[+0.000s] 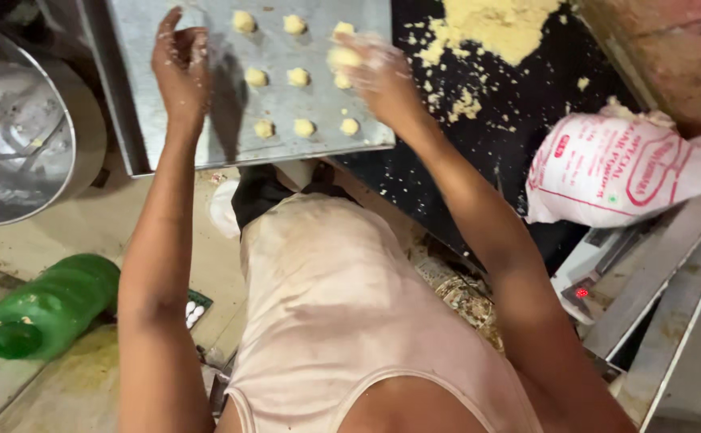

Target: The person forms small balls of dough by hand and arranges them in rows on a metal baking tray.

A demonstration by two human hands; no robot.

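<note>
My left hand hovers over the left part of the metal baking tray, fingers curled loosely together; whether anything sits inside that grip I cannot tell. My right hand is over the tray's right edge, and its grip is closed on a pale dough ball, fingers dusted with flour.

The tray lies on the dark desk, overhanging the desk's near edge. Nine other dough balls sit on the tray's right half in rough rows, each apart from its neighbours. The tray's left half is bare metal.

A heap of yellow crumbly dough lies at the far edge of the desk, right of the tray, with crumbs scattered around it. A white sack with red print rests at the desk's right edge. A small scale with a red light sits below the sack.

A steel bowl stands left of the tray. A green plastic bottle lies on its side on the floor.
</note>
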